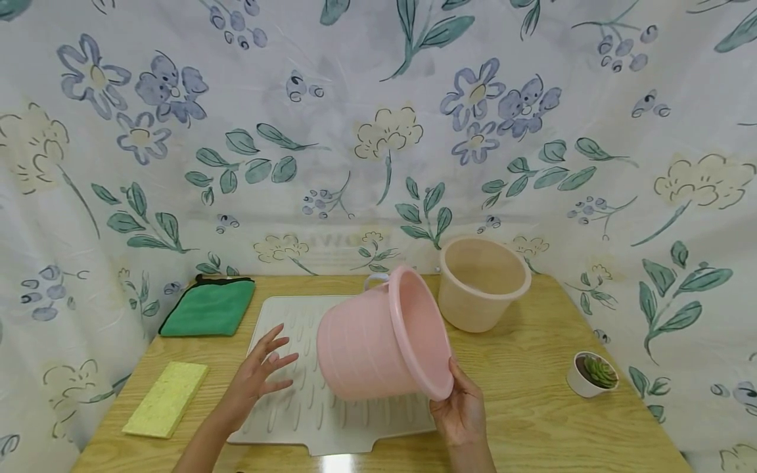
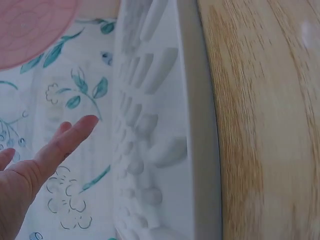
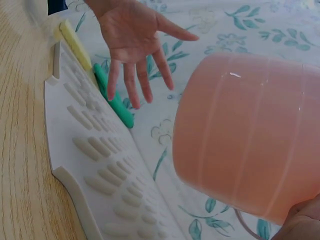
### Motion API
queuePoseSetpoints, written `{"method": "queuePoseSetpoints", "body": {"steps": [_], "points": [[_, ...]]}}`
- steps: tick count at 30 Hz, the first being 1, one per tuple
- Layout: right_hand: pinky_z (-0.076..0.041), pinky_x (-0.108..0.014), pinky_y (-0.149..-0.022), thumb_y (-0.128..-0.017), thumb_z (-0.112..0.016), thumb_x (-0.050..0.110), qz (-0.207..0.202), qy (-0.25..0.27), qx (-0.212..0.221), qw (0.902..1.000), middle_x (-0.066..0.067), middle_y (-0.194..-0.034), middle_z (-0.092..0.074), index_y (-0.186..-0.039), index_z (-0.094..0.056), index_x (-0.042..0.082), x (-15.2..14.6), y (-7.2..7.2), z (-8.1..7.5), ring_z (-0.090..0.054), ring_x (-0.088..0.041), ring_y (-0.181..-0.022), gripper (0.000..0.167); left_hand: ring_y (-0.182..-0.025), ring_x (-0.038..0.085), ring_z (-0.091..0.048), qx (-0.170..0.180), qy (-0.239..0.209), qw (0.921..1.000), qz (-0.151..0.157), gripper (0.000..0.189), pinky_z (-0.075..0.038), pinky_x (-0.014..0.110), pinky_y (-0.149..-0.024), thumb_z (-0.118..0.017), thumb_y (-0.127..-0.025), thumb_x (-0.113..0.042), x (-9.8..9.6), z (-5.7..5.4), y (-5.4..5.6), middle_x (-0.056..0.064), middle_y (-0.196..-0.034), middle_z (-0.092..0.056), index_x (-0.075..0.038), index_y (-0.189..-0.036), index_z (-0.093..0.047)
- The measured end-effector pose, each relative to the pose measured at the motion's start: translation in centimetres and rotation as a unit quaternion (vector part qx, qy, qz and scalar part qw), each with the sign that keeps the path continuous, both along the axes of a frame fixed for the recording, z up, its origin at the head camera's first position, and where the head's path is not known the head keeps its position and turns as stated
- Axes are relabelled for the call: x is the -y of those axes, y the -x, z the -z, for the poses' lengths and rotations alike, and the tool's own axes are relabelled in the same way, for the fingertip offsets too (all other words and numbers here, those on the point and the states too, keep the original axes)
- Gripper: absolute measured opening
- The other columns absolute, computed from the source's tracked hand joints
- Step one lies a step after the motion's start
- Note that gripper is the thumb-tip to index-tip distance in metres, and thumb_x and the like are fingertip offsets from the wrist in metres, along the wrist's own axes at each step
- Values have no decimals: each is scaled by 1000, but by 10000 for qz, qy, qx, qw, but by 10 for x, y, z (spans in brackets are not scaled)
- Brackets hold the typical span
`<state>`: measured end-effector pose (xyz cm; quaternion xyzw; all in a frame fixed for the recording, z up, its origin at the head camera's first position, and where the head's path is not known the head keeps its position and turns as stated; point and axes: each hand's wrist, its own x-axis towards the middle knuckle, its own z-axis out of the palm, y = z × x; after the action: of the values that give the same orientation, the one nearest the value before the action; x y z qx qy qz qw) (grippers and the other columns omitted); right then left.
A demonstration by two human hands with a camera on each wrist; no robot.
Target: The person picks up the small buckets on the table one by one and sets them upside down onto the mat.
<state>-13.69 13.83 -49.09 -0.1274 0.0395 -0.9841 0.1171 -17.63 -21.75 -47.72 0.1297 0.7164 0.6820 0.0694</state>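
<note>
Gripping with the right hand [image 1: 461,408] the bucket [image 1: 361,348] by its rim [image 1: 407,358], tilted above the tray [image 1: 340,433], lower centre; holding the left hand [image 1: 253,376] empty, splayed. Steady the base [image 2: 30,30] before turning.

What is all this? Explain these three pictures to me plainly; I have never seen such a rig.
There is no machine, just a person's two bare hands. The wide picture comes from a camera on the head; the others, from the left and right wrists, show the wooden table sideways. The right hand grips the rim of a pink bucket, held tilted above a white ridged mat. The left hand is beside it, fingers spread, touching nothing. Also on the table are a green cloth, a yellow pad, a beige bucket and a small potted plant.
</note>
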Motion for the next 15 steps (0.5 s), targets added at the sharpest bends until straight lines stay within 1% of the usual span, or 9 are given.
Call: {"method": "queuePoseSetpoints", "body": {"steps": [3,5,7,10,15], "points": [[-55,-30,-89,-109,-17,17,9,5,-1,10000,-12,-110,-70,-115,-64,0,1,0,-1,-71,-22,-104,50,-128,28,-56,21,-168,9998,124,54,-55,53,-89,-36,-108,-28,-4,2,2,27,-156,-22,-19,-159,-20],[-55,-30,-89,-109,-17,18,-14,18,-10,10000,-12,-110,-70,-116,-63,0,1,-1,-2,-70,-22,-104,49,-132,40,-50,31,-253,9995,167,55,-54,55,-90,-37,-108,-29,-7,3,3,26,-157,-20,-20,-159,-20],[-55,-31,-89,-109,-17,18,-49,47,-23,10000,-12,-111,-69,-117,-62,0,2,-1,-3,-70,-22,-105,49,-135,48,-44,76,-340,9992,191,56,-53,57,-91,-39,-107,-30,-10,3,4,26,-157,-20,-20,-159,-20],[-55,-31,-90,-109,-17,18,-97,88,-72,9999,-12,-112,-69,-119,-61,0,2,-1,-4,-70,-23,-106,49,-136,55,-37,151,-491,9984,243,58,-52,57,-91,-39,-106,-32,-16,4,5,26,-158,-19,-21,-159,-18],[-54,-32,-90,-110,-16,18,-101,124,-119,9998,-13,-113,-69,-120,-62,0,3,-2,-4,-69,-23,-107,50,-136,58,-34,173,-707,9964,426,57,-53,57,-90,-34,-107,-32,-25,5,7,27,-158,-16,-21,-159,-15]]}}
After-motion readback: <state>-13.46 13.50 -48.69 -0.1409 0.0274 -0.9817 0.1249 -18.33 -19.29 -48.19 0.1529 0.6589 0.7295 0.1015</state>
